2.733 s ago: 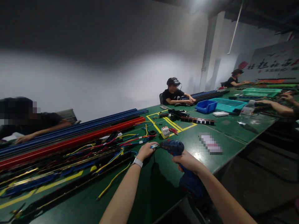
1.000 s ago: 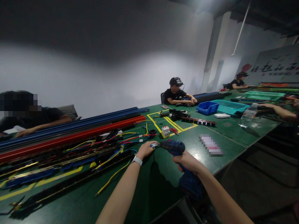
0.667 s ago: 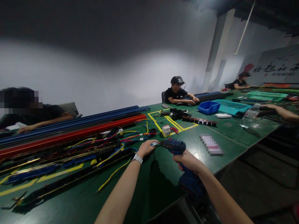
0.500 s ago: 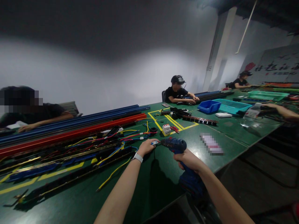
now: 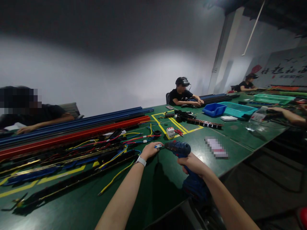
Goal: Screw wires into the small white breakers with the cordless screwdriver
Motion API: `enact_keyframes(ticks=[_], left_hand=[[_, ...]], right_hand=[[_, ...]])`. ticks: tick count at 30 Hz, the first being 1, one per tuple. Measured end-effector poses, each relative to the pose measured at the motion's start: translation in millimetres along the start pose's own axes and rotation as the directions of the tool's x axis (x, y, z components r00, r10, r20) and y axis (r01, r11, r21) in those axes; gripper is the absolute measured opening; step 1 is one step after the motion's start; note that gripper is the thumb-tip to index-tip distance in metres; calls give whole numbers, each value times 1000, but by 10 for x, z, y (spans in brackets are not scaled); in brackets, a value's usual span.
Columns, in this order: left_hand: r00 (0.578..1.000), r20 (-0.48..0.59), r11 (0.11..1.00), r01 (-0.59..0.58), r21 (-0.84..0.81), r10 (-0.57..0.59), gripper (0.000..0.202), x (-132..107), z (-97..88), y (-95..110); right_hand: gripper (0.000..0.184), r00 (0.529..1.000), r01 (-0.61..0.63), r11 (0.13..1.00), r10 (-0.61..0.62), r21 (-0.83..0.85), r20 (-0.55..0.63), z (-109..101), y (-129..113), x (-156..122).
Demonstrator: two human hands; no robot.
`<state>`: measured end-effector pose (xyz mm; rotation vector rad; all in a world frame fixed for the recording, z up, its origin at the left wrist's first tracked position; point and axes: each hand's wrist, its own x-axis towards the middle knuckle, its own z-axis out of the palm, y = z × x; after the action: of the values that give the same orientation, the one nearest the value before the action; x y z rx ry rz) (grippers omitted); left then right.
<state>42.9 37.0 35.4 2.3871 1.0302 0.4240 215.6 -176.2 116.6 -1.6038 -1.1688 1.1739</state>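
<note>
My right hand (image 5: pixel 190 163) is wrapped round the grip of a dark blue cordless drill (image 5: pixel 179 148), whose nose points left. Between the fingers of my left hand (image 5: pixel 150 150) is a small blue-and-white part (image 5: pixel 158 146), too small to name exactly. The drill's tip meets this part or comes very close to it; I cannot tell which. Just beyond both hands stands a white circuit breaker (image 5: pixel 170 133), with short red wires (image 5: pixel 179 132) beside it. Yellow and blue wires (image 5: pixel 120 157) lie to the left of my left hand.
Long blue rails (image 5: pixel 72 123) and an orange-red rail (image 5: pixel 79 135) stretch along the left. A blue bin (image 5: pixel 214 109), a turquoise basket (image 5: pixel 240 109) and a clear bottle (image 5: pixel 256 119) stand on the green table (image 5: pixel 134 204) at right. A blurred-out phone-like slab (image 5: pixel 216 148) lies nearer. Co-workers sit around.
Almost nothing differs. The view has shifted very slightly, and both hands keep the drill and the small part in the same pose.
</note>
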Motion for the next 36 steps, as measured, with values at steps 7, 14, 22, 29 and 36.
enact_keyframes(ticks=[7, 14, 22, 29, 36], left_hand=[[1000, -8, 1000, 16, 27, -16, 47, 3, 11, -11], [1000, -10, 999, 3, 38, -3, 47, 20, 29, -34], [1000, -11, 999, -8, 40, 9, 48, 20, 31, -50], [1000, -18, 1000, -1, 26, 2, 48, -2, 18, -29], [1000, -5, 1000, 12, 28, -12, 48, -7, 0, 0]], right_hand=[[12, 1000, 16, 1000, -16, -2, -6, -12, 19, 11], [11, 1000, -17, 1000, 16, -3, -15, 13, -57, -42], [11, 1000, 6, 1000, -6, -12, -11, 1, -27, -20], [10, 1000, 18, 1000, -18, -23, -9, 0, -22, -10], [10, 1000, -2, 1000, 2, -27, -12, 19, -50, -37]])
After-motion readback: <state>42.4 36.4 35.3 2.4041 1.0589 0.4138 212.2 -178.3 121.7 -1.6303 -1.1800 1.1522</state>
